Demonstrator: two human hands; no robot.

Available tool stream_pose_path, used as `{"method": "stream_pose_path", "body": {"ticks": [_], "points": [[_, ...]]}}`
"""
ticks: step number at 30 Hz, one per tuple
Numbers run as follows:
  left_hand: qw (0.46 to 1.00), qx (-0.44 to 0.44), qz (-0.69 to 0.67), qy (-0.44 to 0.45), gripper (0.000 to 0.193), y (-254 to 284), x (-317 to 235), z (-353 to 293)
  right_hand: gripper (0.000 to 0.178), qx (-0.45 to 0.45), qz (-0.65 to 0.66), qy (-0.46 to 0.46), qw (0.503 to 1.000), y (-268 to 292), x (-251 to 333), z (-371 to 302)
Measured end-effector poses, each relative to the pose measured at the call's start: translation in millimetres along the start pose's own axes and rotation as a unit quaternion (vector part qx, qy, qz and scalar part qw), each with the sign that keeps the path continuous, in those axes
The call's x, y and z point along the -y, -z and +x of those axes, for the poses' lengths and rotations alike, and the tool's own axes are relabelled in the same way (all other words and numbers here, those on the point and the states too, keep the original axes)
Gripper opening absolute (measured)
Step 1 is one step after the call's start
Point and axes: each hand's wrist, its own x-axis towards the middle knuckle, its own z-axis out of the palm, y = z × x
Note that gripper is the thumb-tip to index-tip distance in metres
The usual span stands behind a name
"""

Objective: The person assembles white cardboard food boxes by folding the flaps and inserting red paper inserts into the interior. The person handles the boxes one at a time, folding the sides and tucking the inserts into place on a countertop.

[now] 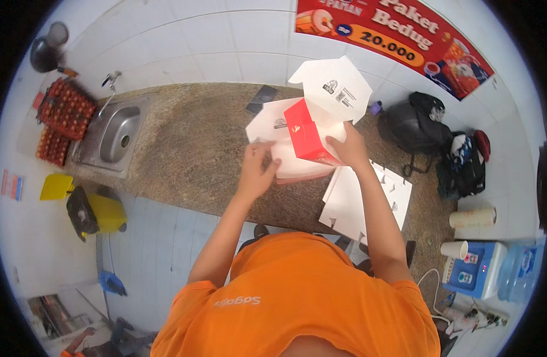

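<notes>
My right hand (349, 149) grips a partly folded red and white cardboard food box (303, 128) by its right side, the thumb on its white inside. Its large white lid flap (337, 89) stands up at the back. Beneath and to the left lies another open white cardboard box (273, 122), with a red edge toward me. My left hand (258, 169) rests at that lower box's left edge, thumb and fingers apart. To the right of them, a stack of flat white box blanks (362, 202) lies on the counter near its front edge.
The stone counter (190, 143) carries a dark flat object (261, 98) behind the boxes. At left are a steel sink (121, 134) and egg trays (65, 110). Black bags (416, 128), a paper-like roll (473, 217) and a water dispenser (476, 271) stand right. A yellow bin (106, 213) is on the floor.
</notes>
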Motion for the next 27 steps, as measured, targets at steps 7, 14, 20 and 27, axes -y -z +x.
{"method": "stream_pose_path", "body": {"ticks": [7,14,20,27], "points": [[0.997,0.042,0.043,-0.052,0.043,11,23,6,0.047,0.051,-0.146,0.006,0.988,-17,-13,10],[0.998,0.059,-0.006,0.011,0.048,5,36,9,0.034,0.089,-0.216,-0.035,0.972,-17,12,15],[0.996,-0.008,0.029,-0.085,0.056,-21,25,-22,0.03,0.042,-0.219,-0.054,0.973,-35,4,16],[0.998,-0.021,-0.051,-0.01,0.042,-29,28,-30,0.027,0.038,-0.223,-0.079,0.971,-43,14,10]]}}
